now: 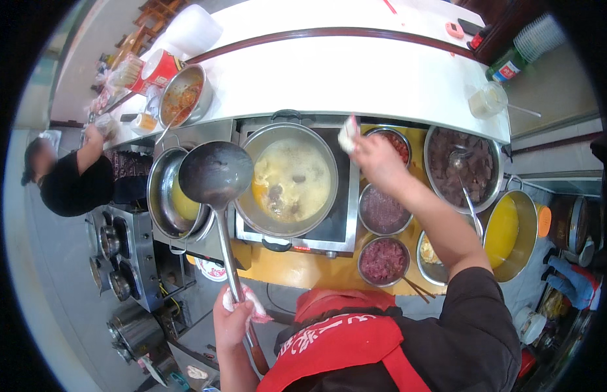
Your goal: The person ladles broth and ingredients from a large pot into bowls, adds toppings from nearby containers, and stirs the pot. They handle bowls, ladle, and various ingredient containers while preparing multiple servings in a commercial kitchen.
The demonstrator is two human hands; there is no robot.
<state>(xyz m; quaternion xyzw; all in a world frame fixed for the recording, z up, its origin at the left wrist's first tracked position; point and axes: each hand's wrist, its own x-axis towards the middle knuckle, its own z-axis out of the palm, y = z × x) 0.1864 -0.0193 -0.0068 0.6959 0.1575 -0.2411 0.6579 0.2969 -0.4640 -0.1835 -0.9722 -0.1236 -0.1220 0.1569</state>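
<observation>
A long-handled metal ladle (216, 172) is held by my left hand (233, 313), with a red and white cloth between palm and handle. The ladle's bowl hangs over the gap between a steel pot (159, 215) and a large pot of bubbling yellowish broth (293, 181) on a cooktop. My right hand (377, 159) pinches a white and red cloth or tissue (350, 134) above the cooktop's right rear edge, beside a small bowl of red chopped food (395, 144). Nearer me stand a bowl of purplish minced food (384, 208) and a bowl of raw red meat (383, 260) with chopsticks.
Right stand a basin of dark sliced food (460, 169) and a pot of yellow liquid (504, 230). A glass jar (487, 100) sits on the white counter (333, 73); a steel bowl of reddish food (186, 95) is back left. Another person (73, 181) stands at far left.
</observation>
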